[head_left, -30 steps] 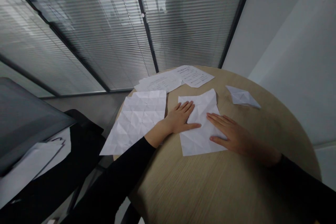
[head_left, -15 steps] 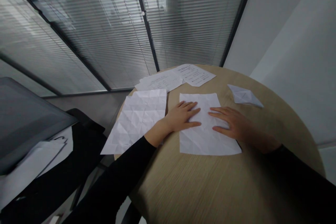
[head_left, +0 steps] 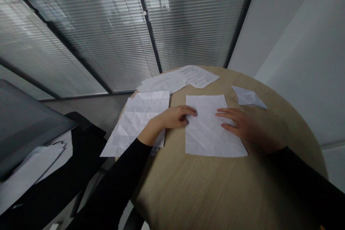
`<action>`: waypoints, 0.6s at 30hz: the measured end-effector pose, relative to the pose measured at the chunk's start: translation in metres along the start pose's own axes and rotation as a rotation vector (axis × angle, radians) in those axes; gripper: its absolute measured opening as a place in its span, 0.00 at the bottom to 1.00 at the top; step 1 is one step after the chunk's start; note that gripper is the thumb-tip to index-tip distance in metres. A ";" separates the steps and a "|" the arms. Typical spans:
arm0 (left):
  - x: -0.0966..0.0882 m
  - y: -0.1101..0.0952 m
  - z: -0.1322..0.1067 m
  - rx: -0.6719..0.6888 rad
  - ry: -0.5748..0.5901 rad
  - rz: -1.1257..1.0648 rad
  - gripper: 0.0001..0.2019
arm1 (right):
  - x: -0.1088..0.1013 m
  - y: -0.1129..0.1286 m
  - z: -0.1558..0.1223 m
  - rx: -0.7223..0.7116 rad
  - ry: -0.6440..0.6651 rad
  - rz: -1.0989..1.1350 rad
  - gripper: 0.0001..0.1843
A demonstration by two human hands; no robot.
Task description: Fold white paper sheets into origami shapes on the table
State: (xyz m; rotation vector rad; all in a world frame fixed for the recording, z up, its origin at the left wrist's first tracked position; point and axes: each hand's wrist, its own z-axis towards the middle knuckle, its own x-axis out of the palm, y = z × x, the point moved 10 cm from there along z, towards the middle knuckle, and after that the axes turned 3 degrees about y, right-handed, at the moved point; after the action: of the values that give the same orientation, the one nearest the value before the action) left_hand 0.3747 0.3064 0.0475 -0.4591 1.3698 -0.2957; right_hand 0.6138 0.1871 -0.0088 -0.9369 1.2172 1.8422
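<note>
Middle sheet (head_left: 208, 138) partly hidden beneath right grip (head_left: 234, 120), far print (head_left: 198, 76) illegibly small

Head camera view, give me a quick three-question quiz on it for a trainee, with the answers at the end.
1. The left hand is at which edge of the creased paper sheet lying between the two hands: a) near, b) left, c) far?
2. True or false: the right hand is clenched in a fist.
3. Which paper item lies farthest right on the round wooden table?

Key: 1. b. 2. False; it is spread over the sheet's right side. 3. The folded paper piece.
</note>
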 end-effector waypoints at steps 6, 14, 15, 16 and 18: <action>-0.002 0.003 -0.011 -0.051 0.106 -0.118 0.38 | -0.004 -0.011 -0.002 0.024 -0.030 0.106 0.25; 0.006 0.002 -0.009 -0.022 0.089 -0.017 0.41 | -0.007 -0.009 0.000 0.008 -0.045 0.067 0.25; 0.006 0.004 -0.008 -0.017 0.071 -0.026 0.39 | -0.007 -0.009 -0.001 0.006 -0.045 0.073 0.24; 0.006 0.006 -0.006 -0.013 0.054 -0.039 0.36 | -0.008 -0.008 -0.001 0.009 -0.041 0.085 0.24; 0.005 0.009 -0.003 0.003 0.022 -0.069 0.29 | -0.010 -0.006 -0.003 0.024 -0.032 0.130 0.24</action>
State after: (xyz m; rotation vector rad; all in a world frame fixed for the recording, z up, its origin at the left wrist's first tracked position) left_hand 0.3723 0.3116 0.0380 -0.5026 1.3762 -0.3599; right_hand 0.6242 0.1844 -0.0029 -0.8288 1.3048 1.9320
